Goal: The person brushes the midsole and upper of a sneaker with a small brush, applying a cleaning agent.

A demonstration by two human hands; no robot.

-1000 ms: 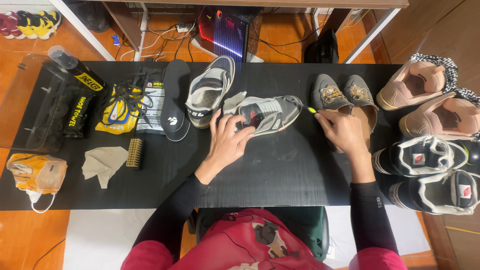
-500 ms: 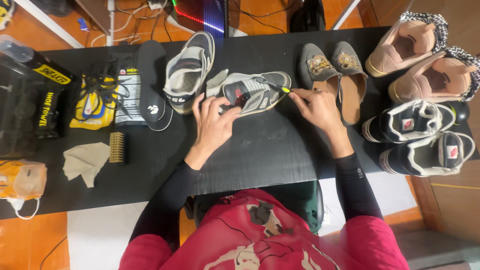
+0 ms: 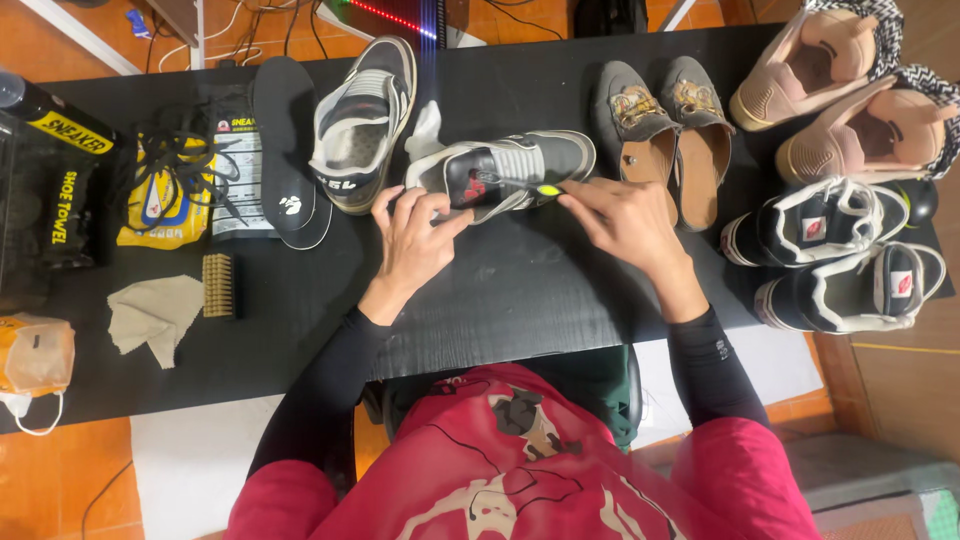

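My left hand [image 3: 415, 232] clamps the grey sneaker [image 3: 500, 172] steady on the table [image 3: 520, 290] (laces out) while my right hand [image 3: 622, 222] pinches a yellow-tipped tool [image 3: 545, 189] against it.

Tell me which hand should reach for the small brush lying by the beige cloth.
Left, probably. The left hand rests on the heel end of the grey sneaker, on the same side of the table as the small brush. The right hand holds a yellow-tipped tool at the shoe's far side.
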